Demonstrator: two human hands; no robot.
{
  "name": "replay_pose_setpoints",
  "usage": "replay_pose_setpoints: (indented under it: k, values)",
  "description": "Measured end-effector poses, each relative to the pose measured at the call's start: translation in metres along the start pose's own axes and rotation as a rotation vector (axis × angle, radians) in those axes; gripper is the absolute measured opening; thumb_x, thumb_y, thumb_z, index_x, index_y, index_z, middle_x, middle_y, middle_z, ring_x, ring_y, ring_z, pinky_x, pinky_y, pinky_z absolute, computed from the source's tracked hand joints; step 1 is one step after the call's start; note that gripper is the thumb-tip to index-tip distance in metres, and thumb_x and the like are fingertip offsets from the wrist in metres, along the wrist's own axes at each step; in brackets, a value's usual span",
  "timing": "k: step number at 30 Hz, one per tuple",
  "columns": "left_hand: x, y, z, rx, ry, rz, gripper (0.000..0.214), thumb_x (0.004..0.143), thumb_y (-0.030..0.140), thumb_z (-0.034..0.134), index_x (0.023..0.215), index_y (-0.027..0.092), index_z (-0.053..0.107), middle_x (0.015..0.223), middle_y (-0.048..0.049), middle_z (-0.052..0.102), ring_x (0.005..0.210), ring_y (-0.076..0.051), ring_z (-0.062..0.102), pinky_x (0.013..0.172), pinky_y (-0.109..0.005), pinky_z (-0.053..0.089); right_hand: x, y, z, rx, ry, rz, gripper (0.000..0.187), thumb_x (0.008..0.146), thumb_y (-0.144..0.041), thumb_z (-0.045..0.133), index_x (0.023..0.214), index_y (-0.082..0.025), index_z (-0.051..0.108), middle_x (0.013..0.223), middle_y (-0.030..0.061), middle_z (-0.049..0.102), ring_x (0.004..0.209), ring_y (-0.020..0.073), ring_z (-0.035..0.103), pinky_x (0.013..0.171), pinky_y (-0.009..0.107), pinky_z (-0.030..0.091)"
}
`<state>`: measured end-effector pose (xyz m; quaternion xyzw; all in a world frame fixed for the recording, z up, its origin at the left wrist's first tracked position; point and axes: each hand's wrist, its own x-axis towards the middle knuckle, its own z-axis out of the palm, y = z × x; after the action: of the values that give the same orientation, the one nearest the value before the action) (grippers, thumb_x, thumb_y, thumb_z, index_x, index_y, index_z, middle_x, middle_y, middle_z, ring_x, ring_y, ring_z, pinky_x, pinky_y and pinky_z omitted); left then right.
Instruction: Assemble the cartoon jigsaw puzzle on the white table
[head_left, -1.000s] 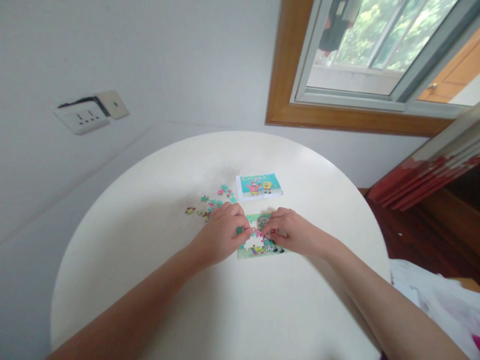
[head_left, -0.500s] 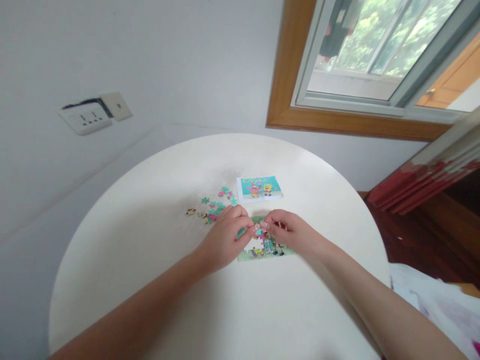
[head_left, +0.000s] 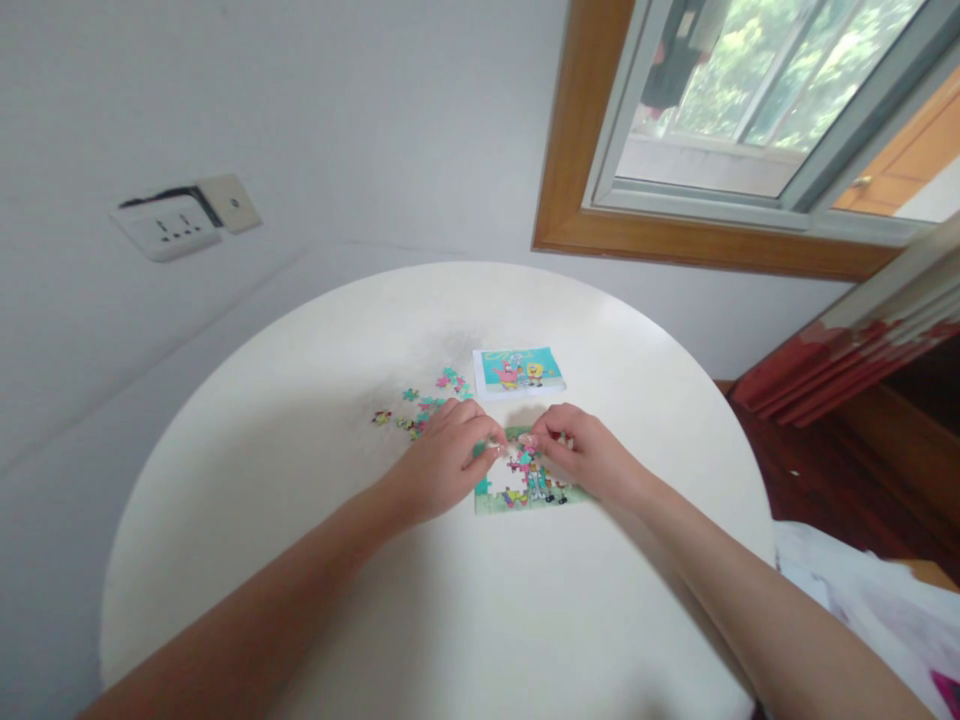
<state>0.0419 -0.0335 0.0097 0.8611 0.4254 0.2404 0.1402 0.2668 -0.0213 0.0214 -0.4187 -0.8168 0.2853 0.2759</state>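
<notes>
A partly assembled jigsaw puzzle (head_left: 536, 492) lies flat on the white table, with a gap in its left middle part. My left hand (head_left: 450, 462) is over the puzzle's left edge, thumb and forefinger brought together; what they hold, if anything, is too small to make out. At the upper middle of the puzzle, my right hand (head_left: 581, 448) has its fingers closed at a pink-and-teal puzzle piece (head_left: 524, 460). The right hand covers the puzzle's upper right part. Loose puzzle pieces (head_left: 427, 406) are piled just behind the left hand, which hides some of them.
Beyond the puzzle lies a cartoon picture card (head_left: 521, 372) with a white border. The round white table (head_left: 300, 480) stands against a wall with a socket (head_left: 169, 230) and a wood-framed window (head_left: 697, 240). A red-and-white curtain (head_left: 840, 360) hangs at the right.
My left fingertips have drawn away to the left from the right ones, showing more of the puzzle's gap. The right hand stays almost in place. The view has shifted slightly.
</notes>
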Motion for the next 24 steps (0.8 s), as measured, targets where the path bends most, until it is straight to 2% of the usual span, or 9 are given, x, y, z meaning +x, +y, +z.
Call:
replay_pose_setpoints:
  k: [5,10,14,19,24]
  values:
    - [-0.002,-0.006,-0.004,0.052,-0.039,0.003,0.015,0.087,0.017,0.053,0.097,0.021,0.064,0.098,-0.0055,0.056,0.099,-0.024,0.047,0.089,-0.039,0.038,-0.001,0.001,0.001,-0.072,-0.030,-0.004,0.019,0.090,-0.021,0.055,0.074,-0.017,0.066,0.075,0.0032,0.063,0.079,0.0166,0.055,0.076,0.029,0.042]
    - [-0.001,-0.013,-0.008,0.079,0.024,-0.007,0.021,0.086,0.010,0.048,0.096,0.020,0.064,0.094,-0.0056,0.055,0.096,-0.024,0.046,0.091,-0.039,0.037,0.000,0.004,0.001,-0.146,-0.008,0.004,0.020,0.089,-0.017,0.054,0.074,-0.017,0.068,0.076,0.0046,0.065,0.078,0.0173,0.055,0.078,0.030,0.042]
    - [0.000,-0.012,-0.008,0.079,0.030,-0.010,0.018,0.087,0.014,0.050,0.096,0.019,0.065,0.096,-0.0062,0.056,0.097,-0.024,0.047,0.091,-0.039,0.038,0.002,0.007,0.000,-0.185,0.046,0.040,0.021,0.088,-0.018,0.054,0.072,-0.017,0.068,0.075,0.0043,0.065,0.078,0.0180,0.055,0.078,0.032,0.041]
    - [-0.001,-0.003,-0.002,-0.004,0.002,0.006,0.017,0.092,0.026,0.054,0.097,0.020,0.068,0.095,-0.0055,0.058,0.097,-0.023,0.049,0.090,-0.038,0.038,0.000,0.005,0.006,-0.130,0.131,0.044,0.021,0.086,-0.019,0.056,0.067,-0.018,0.064,0.072,0.0030,0.064,0.078,0.0179,0.056,0.076,0.030,0.041]
    - [0.000,0.000,0.005,-0.096,-0.011,0.011,0.016,0.093,0.029,0.053,0.091,0.020,0.067,0.094,-0.0049,0.059,0.097,-0.021,0.051,0.090,-0.035,0.039,-0.002,0.002,0.013,-0.056,0.127,-0.006,0.020,0.087,-0.018,0.057,0.068,-0.019,0.065,0.070,0.0013,0.063,0.076,0.0161,0.055,0.076,0.029,0.041]
